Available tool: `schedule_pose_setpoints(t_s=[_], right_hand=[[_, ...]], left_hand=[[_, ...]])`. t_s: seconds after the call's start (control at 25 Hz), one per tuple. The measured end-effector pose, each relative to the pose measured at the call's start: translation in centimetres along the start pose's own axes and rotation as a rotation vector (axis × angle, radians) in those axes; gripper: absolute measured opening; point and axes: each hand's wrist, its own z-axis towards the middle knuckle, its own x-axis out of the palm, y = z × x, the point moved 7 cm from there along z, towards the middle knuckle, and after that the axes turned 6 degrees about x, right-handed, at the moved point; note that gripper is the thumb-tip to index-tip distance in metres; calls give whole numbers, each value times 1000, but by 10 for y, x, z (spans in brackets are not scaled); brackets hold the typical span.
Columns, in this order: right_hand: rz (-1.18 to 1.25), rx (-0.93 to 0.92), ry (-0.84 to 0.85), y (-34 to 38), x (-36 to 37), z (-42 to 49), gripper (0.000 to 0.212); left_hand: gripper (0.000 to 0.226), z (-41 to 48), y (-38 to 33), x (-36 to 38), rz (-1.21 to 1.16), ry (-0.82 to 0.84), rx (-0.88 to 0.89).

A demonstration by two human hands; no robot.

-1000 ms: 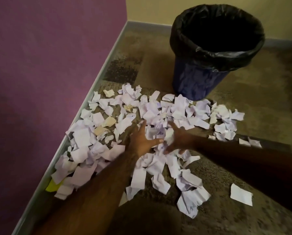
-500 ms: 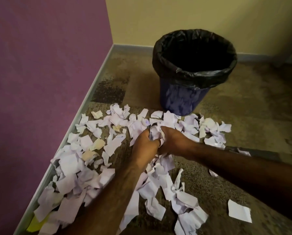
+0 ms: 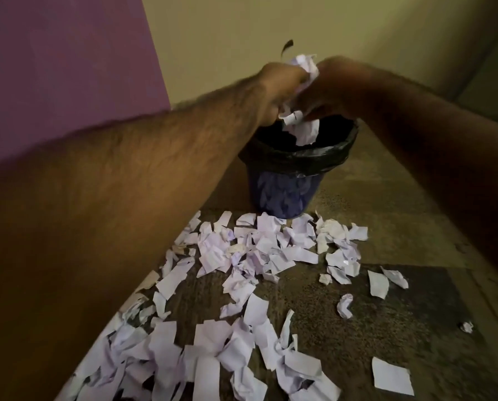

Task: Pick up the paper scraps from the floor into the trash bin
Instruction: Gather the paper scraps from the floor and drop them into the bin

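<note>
Both hands are raised above the blue trash bin (image 3: 282,195), which has a black liner (image 3: 314,157). My left hand (image 3: 276,88) and my right hand (image 3: 337,85) press together around a bunch of white paper scraps (image 3: 302,128). Part of the bunch sticks up between the hands and part hangs down over the bin's mouth. Several more white paper scraps (image 3: 250,256) lie spread on the carpet in front of the bin, with another patch of scraps (image 3: 213,360) nearer to me.
A purple wall (image 3: 62,68) runs along the left and a yellow wall (image 3: 271,24) stands behind the bin. Single scraps lie at the right: a flat piece (image 3: 391,376), a crumpled one (image 3: 344,305) and a tiny ball (image 3: 467,327). Brown carpet (image 3: 386,328) covers the floor.
Both hands gathered a bunch of scraps from the pile on the floor, then lifted it up and forward until it hangs over the bin. The camera view tilted upward.
</note>
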Motion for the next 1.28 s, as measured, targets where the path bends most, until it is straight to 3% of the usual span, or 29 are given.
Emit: schedule_pose_setpoints(t_s=[0.08, 0.16, 0.24, 0.32, 0.4, 0.52, 0.56, 0.6, 0.68, 0.76, 0.8, 0.92, 1.08, 1.28], right_hand=[[-7, 74, 13, -5, -2, 15, 34], [-24, 100, -76, -10, -8, 18, 45], [-50, 22, -261, -12, -14, 6, 54], [22, -85, -293, -22, -2, -16, 43], [44, -77, -100, -53, 37, -35, 26], [-355, 281, 471, -135, 119, -54, 24], [-469, 403, 586, -172, 132, -52, 35], [-559, 476, 564, -201, 130, -47, 46], [-629, 552, 265, -251, 96, -28, 67], [-599, 640, 34, -291, 63, -22, 123], [-500, 667, -5, -308, 58, -22, 140], [-440, 540, 131, -325, 91, -20, 134], [-575, 325, 275, -310, 156, 4, 154], [-508, 152, 439, -242, 232, -24, 140]], left_hand=[[19, 11, 1, -2, -51, 20, -38], [35, 19, 11, -7, -16, 26, -56], [32, 25, 18, -25, 51, -72, 98], [17, 19, 30, -53, 169, -240, 266], [22, 6, 78, -83, 333, -389, 272], [26, -20, 212, -113, 520, -271, -78], [43, -32, 258, -123, 625, -209, -254], [64, -44, 294, -135, 758, -179, -398], [87, -65, 330, -155, 918, -219, -505], [93, -75, 347, -164, 860, -248, -524], [94, -74, 355, -165, 800, -238, -522], [98, -68, 363, -156, 681, -153, -443], [93, -69, 351, -131, 653, -25, -340], [85, -79, 349, -102, 485, 66, -275]])
